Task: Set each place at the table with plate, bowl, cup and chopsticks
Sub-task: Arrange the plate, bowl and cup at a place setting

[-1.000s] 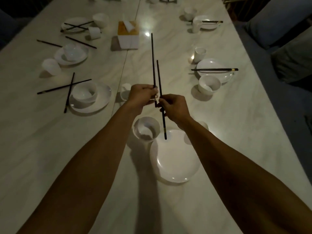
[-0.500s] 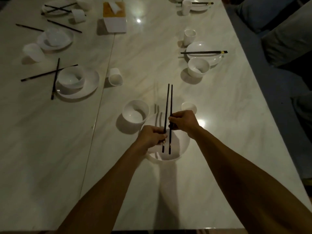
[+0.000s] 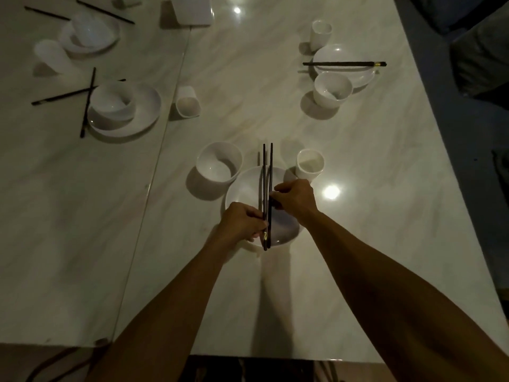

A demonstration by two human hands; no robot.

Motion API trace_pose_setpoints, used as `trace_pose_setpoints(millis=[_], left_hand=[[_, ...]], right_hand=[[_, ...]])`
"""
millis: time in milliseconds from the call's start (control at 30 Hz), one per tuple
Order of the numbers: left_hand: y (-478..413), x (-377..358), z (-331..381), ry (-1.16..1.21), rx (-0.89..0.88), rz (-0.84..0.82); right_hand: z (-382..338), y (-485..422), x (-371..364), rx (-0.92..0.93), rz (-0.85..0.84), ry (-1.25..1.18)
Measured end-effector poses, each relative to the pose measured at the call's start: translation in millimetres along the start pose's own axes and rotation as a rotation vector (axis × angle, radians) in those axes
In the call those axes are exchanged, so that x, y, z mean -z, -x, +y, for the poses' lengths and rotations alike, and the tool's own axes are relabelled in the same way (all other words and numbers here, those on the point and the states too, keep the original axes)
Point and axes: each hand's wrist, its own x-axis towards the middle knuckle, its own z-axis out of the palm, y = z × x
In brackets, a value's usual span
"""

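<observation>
A pair of dark chopsticks (image 3: pixel 267 172) lies side by side over the nearest white plate (image 3: pixel 242 191), pointing away from me. My left hand (image 3: pixel 242 221) pinches their near end and my right hand (image 3: pixel 294 198) grips them at mid-length from the right. I cannot tell whether the chopsticks touch the plate. A white bowl (image 3: pixel 219 163) stands at the plate's far left and a white cup (image 3: pixel 309 164) at its far right.
A set place at the right has a plate (image 3: pixel 355 75), bowl (image 3: pixel 332 89), cup (image 3: pixel 321 34) and chopsticks (image 3: pixel 344 63). At the left stand a plate with a bowl (image 3: pixel 114 102), crossed chopsticks (image 3: pixel 88 102) and a tipped cup (image 3: pixel 187 102). The table's near edge (image 3: pixel 248 354) is close.
Both hands came back toward me and lowered the chopsticks over the near plate, bringing the two sticks parallel. The view tilted down, so the far settings slid out of sight.
</observation>
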Motion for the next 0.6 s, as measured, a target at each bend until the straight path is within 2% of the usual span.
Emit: trace_pose_setpoints(millis=[200,333,600], left_hand=[[0.0,-4.0,8.0,-0.138,-0.001,-0.038],[1.3,-2.4,12.8,-0.136,0.043,-0.044],[2.8,0.0,5.9,-0.222,-0.022,-0.016]], right_hand=[[6.9,0.0,-1.1,-0.001,-0.029,0.063],[13.1,5.3,-2.8,0.018,-0.047,0.122],[17.6,12.7,-10.0,0.016,-0.056,0.143]])
